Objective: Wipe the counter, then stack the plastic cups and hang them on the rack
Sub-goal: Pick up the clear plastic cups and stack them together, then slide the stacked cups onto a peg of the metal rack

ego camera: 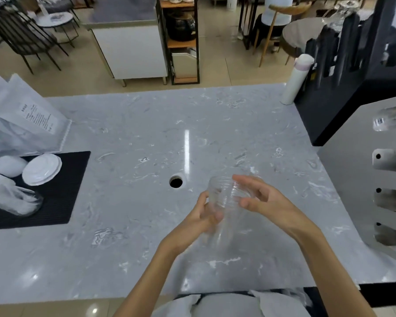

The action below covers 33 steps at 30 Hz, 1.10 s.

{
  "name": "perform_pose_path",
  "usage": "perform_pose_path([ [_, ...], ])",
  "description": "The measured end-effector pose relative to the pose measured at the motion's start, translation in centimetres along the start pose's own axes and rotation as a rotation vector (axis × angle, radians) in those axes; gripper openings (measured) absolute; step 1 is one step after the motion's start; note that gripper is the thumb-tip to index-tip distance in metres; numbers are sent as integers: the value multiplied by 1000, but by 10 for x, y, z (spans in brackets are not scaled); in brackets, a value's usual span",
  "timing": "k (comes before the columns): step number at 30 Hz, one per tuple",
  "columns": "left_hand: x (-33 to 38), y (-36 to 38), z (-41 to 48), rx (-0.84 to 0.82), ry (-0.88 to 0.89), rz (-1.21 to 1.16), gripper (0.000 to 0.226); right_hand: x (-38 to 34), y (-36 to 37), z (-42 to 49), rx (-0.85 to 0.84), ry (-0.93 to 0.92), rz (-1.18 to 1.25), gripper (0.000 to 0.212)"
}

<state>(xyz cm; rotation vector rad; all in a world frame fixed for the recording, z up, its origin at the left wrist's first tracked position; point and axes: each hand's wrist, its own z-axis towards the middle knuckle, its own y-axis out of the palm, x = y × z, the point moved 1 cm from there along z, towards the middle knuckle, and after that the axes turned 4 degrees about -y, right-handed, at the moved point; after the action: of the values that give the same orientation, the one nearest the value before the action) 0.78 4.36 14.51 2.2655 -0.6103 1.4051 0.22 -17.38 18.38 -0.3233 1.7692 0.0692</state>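
Note:
A clear plastic cup stack (224,202) is held above the grey marble counter (146,138), its mouth tilted away from me. My left hand (204,213) grips its lower body from the left. My right hand (256,195) curls over the rim from the right, fingers spread along the ribbed top. How many cups are nested is hard to tell through the clear plastic. The grey rack (389,175) with several horizontal arms stands at the right edge, with a clear cup (384,121) on its top arm.
A round hole (176,181) opens in the counter just left of the cups. A black ribbed mat (62,191) at the left holds white lids (41,169) and plastic-wrapped items (14,197). White bags (21,120) lean behind it. A white cylinder (295,78) stands far right.

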Motion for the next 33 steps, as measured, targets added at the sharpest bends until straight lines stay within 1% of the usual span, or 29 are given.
perform_pose_path([
  [2,3,-11,-2,33,8,-35,68,0,25,-3,126,26,-44,90],
  [4,4,-18,1,50,17,2,79,3,50,-7,248,42,-18,100],
  [6,0,-23,7,16,28,51,93,8,64,-17,321,44,69,104],
  [8,-4,-24,12,-56,48,40,97,12,70,-32,352,23,157,104],
  [9,-4,-21,15,-102,46,3,93,13,72,-41,382,23,191,102],
  [11,-4,-7,19,-160,1,-124,79,18,75,-61,479,47,206,97],
  [13,-4,12,21,-146,-70,-306,68,24,83,-81,578,93,195,91],
  [15,-5,34,20,-178,-116,-452,74,31,92,-102,651,113,206,82],
  [16,-6,45,18,-209,-126,-473,76,34,97,-111,696,112,213,77],
  [19,-8,73,11,-272,-132,-395,68,43,106,-135,907,108,225,66],
  [22,-11,89,13,-380,-153,-311,69,45,104,-153,1075,63,323,58],
  [24,-4,92,20,-440,-161,-276,55,46,97,-163,1151,45,359,56],
  [25,0,92,25,-438,-163,-271,48,47,92,-167,1171,41,360,57],
  [28,14,95,43,-363,-143,-255,41,49,69,-170,1187,18,337,59],
  [30,27,103,53,-319,-66,-217,35,48,46,-169,1154,-14,313,61],
  [33,63,132,66,-257,88,-178,38,35,-5,-169,1066,-98,264,69],
])
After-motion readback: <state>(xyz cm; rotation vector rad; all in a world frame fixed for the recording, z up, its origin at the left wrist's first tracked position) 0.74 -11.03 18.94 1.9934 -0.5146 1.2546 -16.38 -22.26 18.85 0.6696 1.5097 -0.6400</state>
